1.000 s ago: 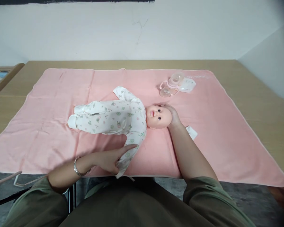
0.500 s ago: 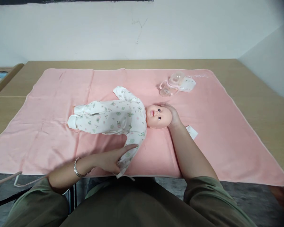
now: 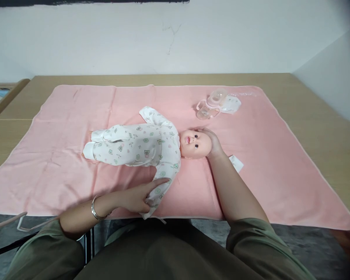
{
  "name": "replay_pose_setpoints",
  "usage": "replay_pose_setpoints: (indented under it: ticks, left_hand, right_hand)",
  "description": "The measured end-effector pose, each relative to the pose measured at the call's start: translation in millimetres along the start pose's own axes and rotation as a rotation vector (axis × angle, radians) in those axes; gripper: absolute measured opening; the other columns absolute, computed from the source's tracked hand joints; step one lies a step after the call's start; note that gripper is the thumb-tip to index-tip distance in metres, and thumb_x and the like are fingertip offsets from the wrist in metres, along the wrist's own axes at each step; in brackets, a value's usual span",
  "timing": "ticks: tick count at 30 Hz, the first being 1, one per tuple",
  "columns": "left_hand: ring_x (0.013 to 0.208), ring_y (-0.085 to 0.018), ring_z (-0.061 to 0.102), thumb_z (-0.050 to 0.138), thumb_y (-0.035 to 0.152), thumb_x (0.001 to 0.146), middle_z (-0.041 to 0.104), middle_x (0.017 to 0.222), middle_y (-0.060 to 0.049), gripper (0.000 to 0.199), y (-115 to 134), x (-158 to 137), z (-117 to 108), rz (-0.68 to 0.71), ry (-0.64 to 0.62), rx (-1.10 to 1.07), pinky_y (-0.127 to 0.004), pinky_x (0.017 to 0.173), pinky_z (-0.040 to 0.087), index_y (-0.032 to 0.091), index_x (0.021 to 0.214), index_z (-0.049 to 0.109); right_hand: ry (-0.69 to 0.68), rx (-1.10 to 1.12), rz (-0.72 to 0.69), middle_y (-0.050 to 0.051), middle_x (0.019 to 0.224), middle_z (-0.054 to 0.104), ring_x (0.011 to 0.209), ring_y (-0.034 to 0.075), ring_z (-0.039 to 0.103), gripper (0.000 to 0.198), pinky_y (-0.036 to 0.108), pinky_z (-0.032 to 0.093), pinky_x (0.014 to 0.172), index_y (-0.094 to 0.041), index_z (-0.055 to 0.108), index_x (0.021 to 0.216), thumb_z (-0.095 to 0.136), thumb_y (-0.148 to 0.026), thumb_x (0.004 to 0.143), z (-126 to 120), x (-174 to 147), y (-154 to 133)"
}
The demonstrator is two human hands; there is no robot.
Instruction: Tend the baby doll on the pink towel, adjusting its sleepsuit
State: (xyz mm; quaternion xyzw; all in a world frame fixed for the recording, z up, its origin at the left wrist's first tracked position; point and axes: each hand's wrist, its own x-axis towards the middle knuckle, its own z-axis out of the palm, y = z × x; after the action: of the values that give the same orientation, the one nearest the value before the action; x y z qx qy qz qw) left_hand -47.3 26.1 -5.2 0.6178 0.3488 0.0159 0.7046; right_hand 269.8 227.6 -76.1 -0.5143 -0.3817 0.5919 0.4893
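Doll (image 3: 146,144) lies on its back on the pink mat (image 3: 280,167), between both hands. One finger of the left hand (image 3: 132,198) rests along the near sleeve (image 3: 167,167), with the thumb by the cuff (image 3: 147,214); the other fingers are hidden, so I cannot tell whether they grip. Curved around the top of the head (image 3: 196,144), the right hand (image 3: 216,144) keeps its fingers mostly out of sight, their closure unclear. Over the last second nothing visibly shifts, so both contacts simply hold. Near the right forearm (image 3: 236,190) lies a white scrap (image 3: 236,163); beyond sit a pink-handled cup (image 3: 204,112) and a patterned packet (image 3: 232,104). Small motifs (animals, perhaps) dot the suit (image 3: 125,149); pale marks (image 3: 246,94) by the mat's far corner may be lettering, unreadable.
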Motion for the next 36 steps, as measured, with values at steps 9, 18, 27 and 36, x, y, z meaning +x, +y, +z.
replay_pose_setpoints:
  ticks: [9,18,27,36]
  left_hand:
    - [0.055,-0.009,0.042,0.059,0.004,0.072,0.046,0.076,0.005,0.109,-1.9,0.4,-0.5,-0.012,0.003,-0.012,-0.020,0.047,0.027,0.028,0.165,0.008]
    - [0.059,-0.009,0.045,0.061,0.008,0.071,0.061,0.109,-0.007,0.108,-7.2,1.4,-0.5,0.010,0.038,0.016,-0.022,0.050,0.031,0.031,0.164,0.012]
    - [0.061,-0.010,0.046,0.065,0.011,0.071,0.063,0.113,-0.010,0.106,-14.0,2.6,0.6,0.025,0.050,-0.007,-0.025,0.053,0.031,0.030,0.163,0.016]
    - [0.059,-0.009,0.044,0.061,0.007,0.070,0.063,0.108,-0.007,0.108,-9.9,1.6,1.5,0.037,0.046,0.012,-0.023,0.051,0.029,0.031,0.164,0.013]
  right_hand:
    - [0.019,0.040,0.037,0.002,0.088,0.072,0.081,0.022,0.069,0.030,0.036,0.060,0.070,-0.025,0.064,0.085,0.075,-0.045,0.066,1.7,-2.4,-2.2]
    - [0.044,0.054,0.050,0.003,0.090,0.073,0.085,0.025,0.070,0.026,0.040,0.060,0.073,-0.025,0.065,0.083,0.074,-0.042,0.066,1.5,-1.8,-1.7]
    - [0.013,0.040,0.032,0.002,0.088,0.072,0.085,0.025,0.070,0.028,0.041,0.061,0.075,-0.025,0.063,0.085,0.074,-0.043,0.066,0.9,-1.0,-0.6]
    - [0.020,0.026,0.012,0.003,0.090,0.072,0.082,0.023,0.070,0.031,0.039,0.061,0.074,-0.024,0.065,0.087,0.074,-0.045,0.066,-0.5,-0.7,0.3]
